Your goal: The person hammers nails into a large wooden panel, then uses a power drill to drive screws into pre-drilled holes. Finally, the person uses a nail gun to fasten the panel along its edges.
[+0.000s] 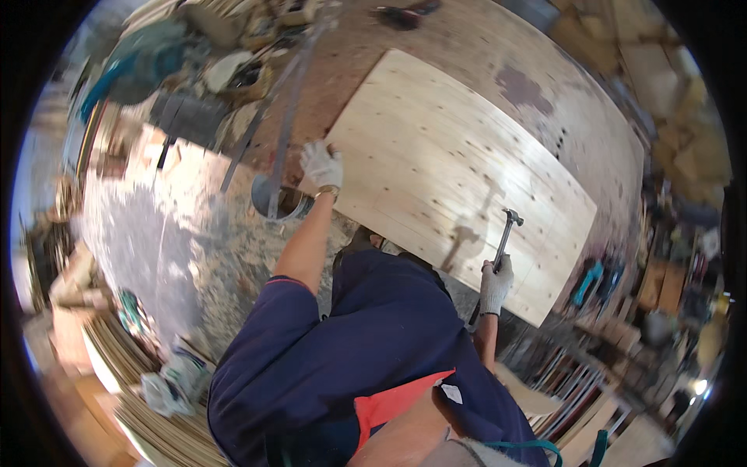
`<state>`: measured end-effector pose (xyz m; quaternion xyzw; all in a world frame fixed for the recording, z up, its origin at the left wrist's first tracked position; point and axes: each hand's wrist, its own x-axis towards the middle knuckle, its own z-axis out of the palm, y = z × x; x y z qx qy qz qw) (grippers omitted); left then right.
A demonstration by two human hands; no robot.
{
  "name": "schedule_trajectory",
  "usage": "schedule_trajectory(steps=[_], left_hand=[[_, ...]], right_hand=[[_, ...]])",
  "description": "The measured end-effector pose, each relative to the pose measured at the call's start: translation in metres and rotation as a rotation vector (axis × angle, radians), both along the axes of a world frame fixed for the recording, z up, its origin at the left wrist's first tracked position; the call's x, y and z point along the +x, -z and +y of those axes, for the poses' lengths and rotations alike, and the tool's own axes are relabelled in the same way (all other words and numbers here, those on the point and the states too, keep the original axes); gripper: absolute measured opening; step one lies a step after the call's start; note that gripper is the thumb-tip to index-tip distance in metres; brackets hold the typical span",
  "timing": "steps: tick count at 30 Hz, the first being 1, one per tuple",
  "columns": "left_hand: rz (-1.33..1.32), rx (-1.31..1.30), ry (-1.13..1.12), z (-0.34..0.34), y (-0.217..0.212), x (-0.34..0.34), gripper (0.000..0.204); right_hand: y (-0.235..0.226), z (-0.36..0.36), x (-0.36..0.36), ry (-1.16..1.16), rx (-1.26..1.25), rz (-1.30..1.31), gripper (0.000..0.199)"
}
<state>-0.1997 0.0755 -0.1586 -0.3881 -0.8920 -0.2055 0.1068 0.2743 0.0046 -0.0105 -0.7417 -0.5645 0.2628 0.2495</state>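
Note:
A large pale plywood sheet with small dark knots and marks lies on a worn work table before me. My left hand, in a white knit glove, is at the sheet's left edge, its fingers stretched out and holding nothing. My right hand, also gloved, is closed round the handle of a claw hammer. The hammer's metal head points away from me, above the sheet near its right part, and a shadow of hand and hammer falls on the wood.
Under the table's near left corner stands a round metal can. A teal power tool and clutter fill the far left. Clamps or tools in teal lie right of the sheet. Stacked boards and a plastic bag are at lower left.

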Motion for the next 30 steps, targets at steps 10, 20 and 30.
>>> schedule_trajectory(steps=[10, 20, 30], left_hand=[[-0.189, -0.057, -0.025, -0.002, -0.024, 0.016, 0.036], [-0.396, -0.055, -0.050, 0.005, -0.019, 0.015, 0.042], [-0.277, 0.090, -0.081, 0.000, -0.021, 0.019, 0.041]], right_hand=[[0.021, 0.065, -0.124, -0.447, -0.067, 0.115, 0.013], [0.004, 0.204, -0.384, -0.944, 0.013, -0.142, 0.025], [0.073, 0.233, -0.463, -1.044, 0.351, -0.225, 0.056]])
